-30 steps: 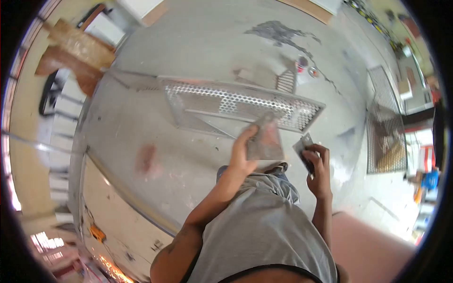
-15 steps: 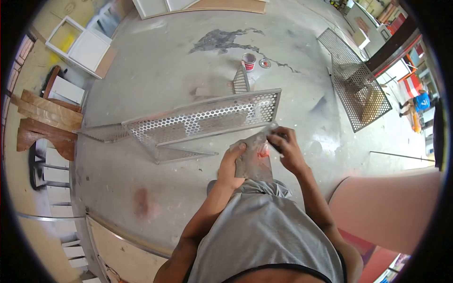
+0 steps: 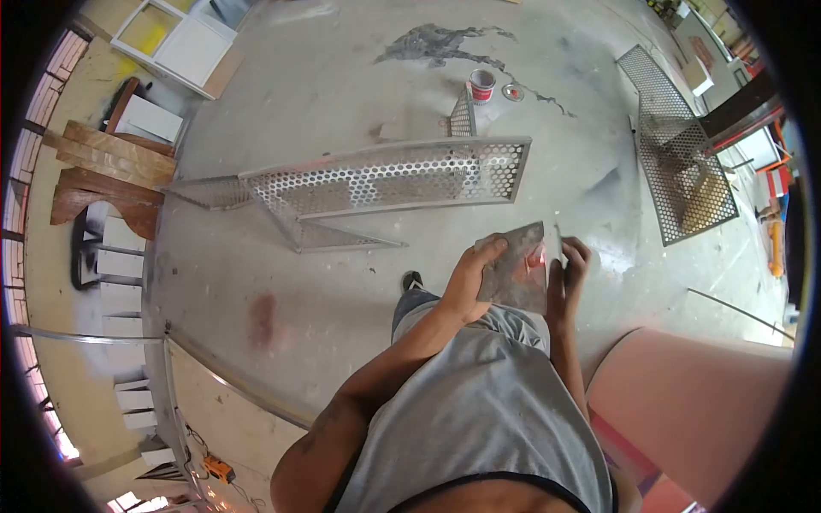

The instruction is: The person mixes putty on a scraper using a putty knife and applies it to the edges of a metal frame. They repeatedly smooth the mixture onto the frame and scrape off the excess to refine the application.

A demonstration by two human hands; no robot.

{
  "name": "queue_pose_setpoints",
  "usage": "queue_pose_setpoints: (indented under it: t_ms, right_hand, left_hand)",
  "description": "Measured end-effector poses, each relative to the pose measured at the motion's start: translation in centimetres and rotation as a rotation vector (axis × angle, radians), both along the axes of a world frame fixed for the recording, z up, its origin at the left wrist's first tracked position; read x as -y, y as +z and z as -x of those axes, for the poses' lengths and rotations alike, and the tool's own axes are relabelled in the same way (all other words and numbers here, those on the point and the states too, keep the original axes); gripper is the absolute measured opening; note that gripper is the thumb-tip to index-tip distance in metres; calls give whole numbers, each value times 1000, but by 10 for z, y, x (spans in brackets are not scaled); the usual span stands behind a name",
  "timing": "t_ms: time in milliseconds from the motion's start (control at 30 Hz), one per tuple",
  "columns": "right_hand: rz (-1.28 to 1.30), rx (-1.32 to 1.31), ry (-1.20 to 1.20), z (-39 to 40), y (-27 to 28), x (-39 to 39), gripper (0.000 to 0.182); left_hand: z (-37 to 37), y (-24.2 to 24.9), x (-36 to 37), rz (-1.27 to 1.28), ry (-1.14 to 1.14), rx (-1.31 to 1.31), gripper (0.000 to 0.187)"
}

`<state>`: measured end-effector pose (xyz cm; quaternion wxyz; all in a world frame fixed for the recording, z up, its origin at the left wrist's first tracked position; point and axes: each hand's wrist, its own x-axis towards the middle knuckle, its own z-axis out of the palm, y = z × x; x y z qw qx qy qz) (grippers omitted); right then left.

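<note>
My left hand [image 3: 471,278] grips a flat grey mixing plate [image 3: 511,286] by its left edge, thumb on top. A smear of red-orange putty [image 3: 535,256] lies near the plate's right side. My right hand [image 3: 571,274] is closed at the plate's right edge, pinching a thin spreader blade [image 3: 558,232] seen almost edge-on. Beyond my hands, a grey perforated metal panel [image 3: 385,179] with folded-out sides rests on the floor. An open can [image 3: 482,85] stands behind it, beside a round lid [image 3: 512,92] with a red spot.
Another perforated metal panel [image 3: 676,154] leans at the right by a dark post. A large pink curved piece [image 3: 684,402] is close on my right. Brown wooden boards [image 3: 111,192] and white panels line the left wall. My shoe [image 3: 412,280] shows on the concrete floor.
Both hands and the plate have shifted right in view. My right hand has moved from over the plate's top corner to beside its right edge. The view has turned slightly.
</note>
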<state>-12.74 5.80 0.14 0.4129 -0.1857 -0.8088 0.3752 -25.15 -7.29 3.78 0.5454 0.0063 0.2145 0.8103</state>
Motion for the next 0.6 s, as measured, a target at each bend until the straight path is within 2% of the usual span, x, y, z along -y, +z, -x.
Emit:
queue_pose_setpoints:
  t_ms: [67,100,133,200,233,333,367,433,467,500,533,600]
  right_hand:
    - [-158,-202,110,-13,25,17,40]
    - [-187,-372,169,-12,4,16,35]
    - [-228,-532,234,-10,-16,15,31]
    - [-86,-333,-45,-22,-52,-1,32]
    - [-36,-259,-135,-32,-61,-10,32]
    - [429,65,-299,-56,-51,-39,38]
    - [718,-128,-300,-65,-40,-40,38]
    - [1274,-513,-289,-83,3,-37,33]
    - [1283,-499,-278,-92,7,-30,27]
    - [1293,-484,-266,-100,12,-24,21]
    - [1441,-526,-201,-100,25,-18,22]
    - [1441,-403,-274,-91,38,4,23]
  left_hand:
    - [-7,10,-11,33,-25,175,24]
    - [-16,22,-14,81,1,-26,25]
    - [-22,12,-19,80,-3,-28,25]
    - [-35,-16,-28,16,-118,-40,25]
    - [-35,-8,-25,72,-162,-85,24]
    - [-39,-2,-28,159,-76,-227,26]
    - [-38,-3,-32,158,-86,-229,26]
    - [-39,-7,-42,240,128,-311,31]
    - [-42,-6,-49,230,107,-313,31]
    - [-46,-3,-55,270,195,-394,35]
    - [-50,-1,-59,311,287,-474,38]
    - [-59,7,-62,287,250,-529,41]
